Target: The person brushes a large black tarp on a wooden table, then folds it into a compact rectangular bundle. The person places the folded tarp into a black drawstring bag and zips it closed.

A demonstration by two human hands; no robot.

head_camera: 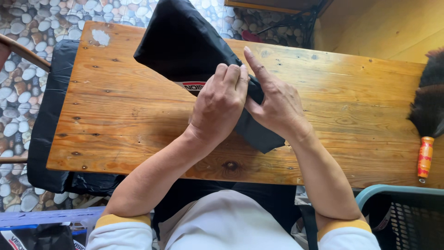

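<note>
A black plastic package (185, 41) lies across the wooden table (120, 115), with one end hanging past the far edge. My left hand (219, 106) presses down on its near part, fingers curled over the black film. My right hand (275, 99) grips the same part from the right, index finger pointing up and away. A strip of the black film (259, 136) sticks out below both hands toward me. A small white and red label (193, 86) shows on the package just left of my left hand.
A feather duster (428, 111) with an orange handle lies at the table's right edge. A black sheet (48, 115) drapes over the left end. A teal mesh basket (402, 213) stands at lower right. Pebble-patterned floor lies beyond the table.
</note>
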